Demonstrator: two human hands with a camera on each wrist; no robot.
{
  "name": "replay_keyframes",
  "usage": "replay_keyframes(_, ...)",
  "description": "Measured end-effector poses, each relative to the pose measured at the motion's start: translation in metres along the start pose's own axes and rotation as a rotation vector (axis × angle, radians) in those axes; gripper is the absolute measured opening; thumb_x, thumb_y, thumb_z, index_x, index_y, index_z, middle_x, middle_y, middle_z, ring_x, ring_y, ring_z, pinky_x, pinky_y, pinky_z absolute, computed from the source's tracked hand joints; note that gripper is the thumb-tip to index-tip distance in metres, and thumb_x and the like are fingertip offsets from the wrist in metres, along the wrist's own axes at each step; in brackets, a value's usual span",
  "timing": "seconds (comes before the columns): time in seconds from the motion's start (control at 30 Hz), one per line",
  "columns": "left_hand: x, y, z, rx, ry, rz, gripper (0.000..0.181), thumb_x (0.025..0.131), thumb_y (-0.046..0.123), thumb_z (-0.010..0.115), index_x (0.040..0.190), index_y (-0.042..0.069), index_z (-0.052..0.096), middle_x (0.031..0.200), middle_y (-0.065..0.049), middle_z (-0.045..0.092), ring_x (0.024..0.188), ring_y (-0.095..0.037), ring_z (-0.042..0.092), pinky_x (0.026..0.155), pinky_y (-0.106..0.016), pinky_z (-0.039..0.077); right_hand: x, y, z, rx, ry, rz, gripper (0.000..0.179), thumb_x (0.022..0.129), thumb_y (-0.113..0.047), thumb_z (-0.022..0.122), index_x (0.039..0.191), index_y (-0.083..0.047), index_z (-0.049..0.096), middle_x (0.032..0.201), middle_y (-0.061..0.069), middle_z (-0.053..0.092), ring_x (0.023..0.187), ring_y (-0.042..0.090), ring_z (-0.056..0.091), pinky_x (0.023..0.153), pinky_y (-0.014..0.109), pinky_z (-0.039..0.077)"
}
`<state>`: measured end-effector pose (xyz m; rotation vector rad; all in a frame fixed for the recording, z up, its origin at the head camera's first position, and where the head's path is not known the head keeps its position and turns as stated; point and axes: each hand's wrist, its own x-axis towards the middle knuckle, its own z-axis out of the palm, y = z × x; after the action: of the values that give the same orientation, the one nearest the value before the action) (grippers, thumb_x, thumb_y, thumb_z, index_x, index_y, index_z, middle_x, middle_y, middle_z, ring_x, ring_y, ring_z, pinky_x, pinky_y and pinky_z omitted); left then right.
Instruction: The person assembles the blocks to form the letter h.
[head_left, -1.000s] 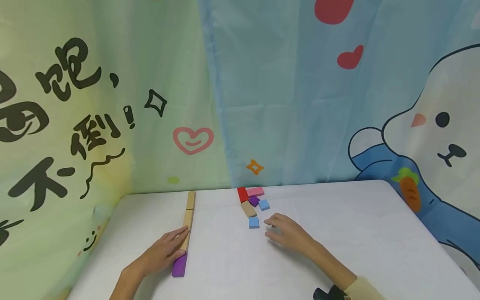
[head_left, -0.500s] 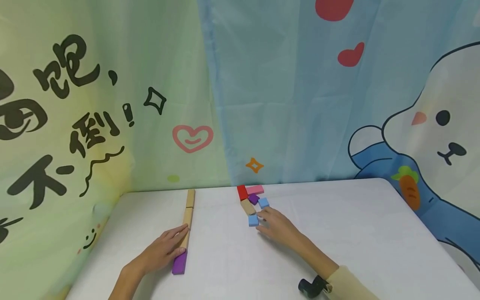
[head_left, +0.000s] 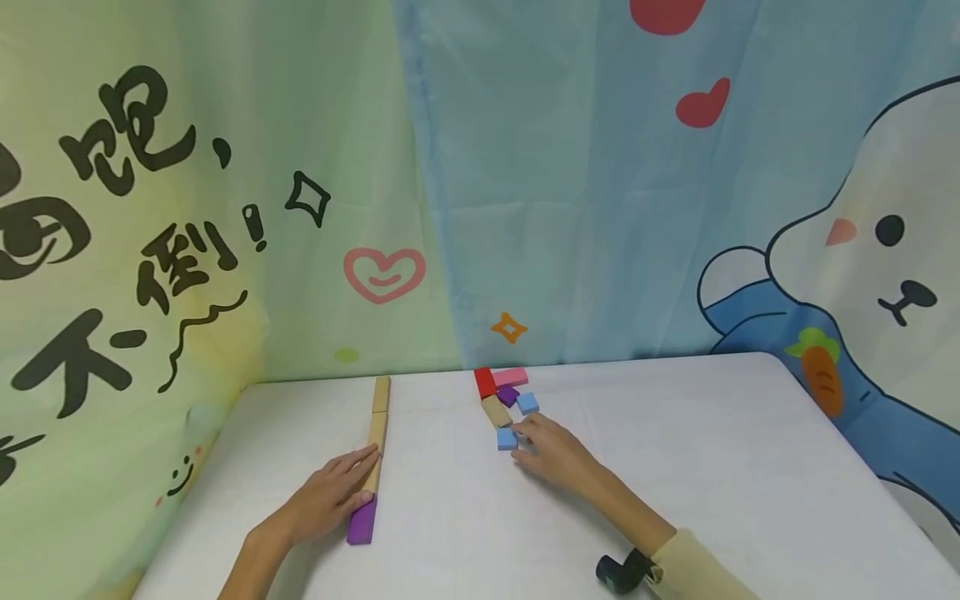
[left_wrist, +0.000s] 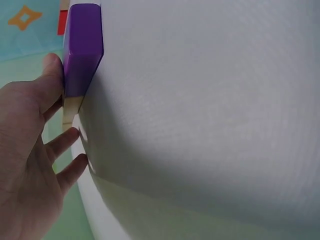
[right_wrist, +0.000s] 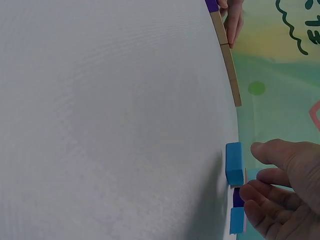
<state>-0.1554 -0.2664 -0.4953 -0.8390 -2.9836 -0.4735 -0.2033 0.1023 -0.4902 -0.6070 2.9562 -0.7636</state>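
Observation:
In the head view, a straight row runs away from the person: a purple block (head_left: 362,522) at the near end, then several tan blocks (head_left: 378,425). My left hand (head_left: 318,502) rests on this row, its fingertips on the tan part and its thumb where tan meets purple. My right hand (head_left: 557,452) is beside a light blue block (head_left: 507,439), thumb and forefinger apart at its right edge. The right wrist view has this blue block (right_wrist: 234,164) next to the thumb tip, with no clear pinch on it.
Just beyond the right hand is a loose cluster: a second blue block (head_left: 528,403), a tan block (head_left: 496,412), a small purple block (head_left: 507,396), a red block (head_left: 485,383) and a pink block (head_left: 511,377). A printed curtain (head_left: 525,208) hangs behind the white table (head_left: 450,517).
My right hand has moved left to the near blue block, then held almost still over the last half second. The left hand stays on the row, which looks unchanged.

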Motion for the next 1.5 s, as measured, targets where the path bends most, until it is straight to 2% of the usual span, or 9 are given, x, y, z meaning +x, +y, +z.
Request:
replay_keyframes(0.47,0.002,0.000,-0.001,-0.009,-0.004,-0.007,0.056,0.093,0.037,0.049,0.142,0.013,0.036,0.146,-0.003,0.038,0.130,-0.028,0.039,0.100,-0.052,0.036,-0.001,-0.001,0.000,0.004,-0.007,-0.014,0.044,0.081,-0.026,0.069,0.120,-0.009,0.059,0.102,0.002,0.058,0.086,0.009,0.054,0.082,0.029,0.053)
replay_keyframes(0.77,0.001,-0.002,0.001,-0.034,-0.004,-0.015,0.056,0.093,0.038,0.049,0.142,0.015,0.035,0.147,-0.002,0.037,0.131,-0.027,0.038,0.101,-0.052,0.035,0.002,-0.002,0.003,-0.002,-0.030,-0.012,0.046,0.080,-0.027,0.071,0.121,-0.009,0.059,0.099,0.000,0.057,0.086,0.009,0.054,0.081,0.029,0.053)
replay_keyframes(0.87,0.001,-0.003,0.002,-0.038,-0.004,-0.017,0.056,0.093,0.038,0.049,0.142,0.015,0.035,0.147,-0.002,0.037,0.132,-0.027,0.038,0.101,-0.053,0.035,0.004,-0.002,0.003,-0.007,-0.020,-0.009,0.045,0.080,-0.027,0.071,0.119,-0.009,0.060,0.099,0.000,0.056,0.085,0.009,0.054,0.081,0.028,0.053)
replay_keyframes(1.07,0.001,-0.005,0.004,-0.017,0.018,0.020,0.056,0.092,0.037,0.051,0.141,0.013,0.037,0.146,-0.004,0.039,0.130,-0.028,0.040,0.099,-0.052,0.037,0.008,-0.001,0.003,0.009,0.009,-0.014,0.044,0.079,-0.025,0.072,0.118,-0.008,0.061,0.100,0.002,0.057,0.082,0.009,0.053,0.077,0.028,0.053)
replay_keyframes(1.3,0.001,-0.005,0.003,-0.018,-0.007,-0.002,0.056,0.093,0.039,0.049,0.142,0.015,0.035,0.147,0.000,0.036,0.131,-0.025,0.039,0.100,-0.051,0.036,0.015,-0.001,0.001,-0.001,0.041,-0.034,0.039,0.080,-0.024,0.070,0.115,-0.009,0.062,0.100,0.003,0.058,0.083,0.010,0.053,0.078,0.030,0.053)
replay_keyframes(1.5,0.000,-0.004,0.003,-0.021,0.010,0.012,0.055,0.093,0.037,0.049,0.142,0.014,0.036,0.147,-0.002,0.038,0.129,-0.027,0.041,0.098,-0.052,0.037,0.025,-0.003,-0.002,0.000,0.039,-0.035,0.030,0.081,-0.021,0.068,0.107,-0.007,0.064,0.097,0.005,0.059,0.079,0.012,0.053,0.073,0.030,0.051)
